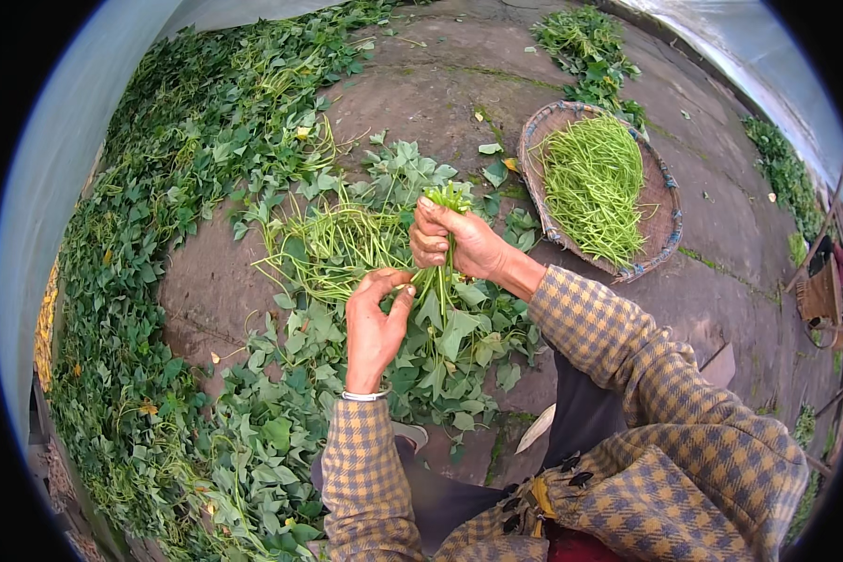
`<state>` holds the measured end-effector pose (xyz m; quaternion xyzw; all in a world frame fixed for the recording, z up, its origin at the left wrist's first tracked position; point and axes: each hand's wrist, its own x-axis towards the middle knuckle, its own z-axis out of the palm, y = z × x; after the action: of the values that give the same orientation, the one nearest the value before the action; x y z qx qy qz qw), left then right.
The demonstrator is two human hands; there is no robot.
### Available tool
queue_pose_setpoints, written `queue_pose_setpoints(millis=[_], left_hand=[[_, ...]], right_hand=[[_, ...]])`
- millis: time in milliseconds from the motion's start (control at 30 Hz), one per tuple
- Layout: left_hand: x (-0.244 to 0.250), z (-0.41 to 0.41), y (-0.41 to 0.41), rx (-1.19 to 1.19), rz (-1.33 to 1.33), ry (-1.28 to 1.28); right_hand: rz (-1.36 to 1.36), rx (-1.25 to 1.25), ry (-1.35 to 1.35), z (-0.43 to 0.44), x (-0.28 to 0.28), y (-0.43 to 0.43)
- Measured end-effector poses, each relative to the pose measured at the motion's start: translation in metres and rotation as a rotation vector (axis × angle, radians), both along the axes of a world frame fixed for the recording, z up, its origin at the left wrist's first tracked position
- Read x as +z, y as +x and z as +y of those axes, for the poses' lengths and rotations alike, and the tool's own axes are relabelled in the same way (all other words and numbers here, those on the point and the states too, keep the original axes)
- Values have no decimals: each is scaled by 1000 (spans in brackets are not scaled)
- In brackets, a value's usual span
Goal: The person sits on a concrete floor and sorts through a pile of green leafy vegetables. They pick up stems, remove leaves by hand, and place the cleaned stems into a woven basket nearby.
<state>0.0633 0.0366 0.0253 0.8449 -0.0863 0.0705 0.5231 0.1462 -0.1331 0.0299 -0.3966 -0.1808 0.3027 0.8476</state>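
Observation:
My right hand (464, 242) is closed around a bunch of green leaf stems (441, 288), held upright above the pile in front of me. The cut or broken stem ends (449, 197) stick out above the fist, and broad leaves (456, 330) hang below. To the left of the bunch is my left hand (376, 327), its thumb and fingertips pinched together at a stem on the bunch's edge. Beneath both hands lies a heap of leafy vines (393, 365), apparently sweet potato. Loose pale stems (337, 242) lie across its left side.
A round woven bamboo tray (657, 232) holding a heap of bare green stems (593, 186) sits at right. More leafy vines (133, 281) cover the left side of the concrete floor (421, 91). Another vine pile (583, 49) lies beyond the tray. Plastic sheeting (780, 56) hangs at the edges.

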Motion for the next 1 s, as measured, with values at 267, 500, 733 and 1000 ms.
queue_pose_setpoints(millis=[267, 500, 733, 1000], left_hand=[[-19, 5, 2, 140, 138, -152], [-4, 25, 7, 340, 200, -444], [6, 1, -13, -35, 80, 123], [0, -11, -16, 114, 2, -6]], right_hand=[[49, 58, 47, 4, -1, -2], [104, 53, 161, -5, 6, 1], [128, -27, 155, -11, 0, 10], [146, -170, 129, -11, 4, 11]])
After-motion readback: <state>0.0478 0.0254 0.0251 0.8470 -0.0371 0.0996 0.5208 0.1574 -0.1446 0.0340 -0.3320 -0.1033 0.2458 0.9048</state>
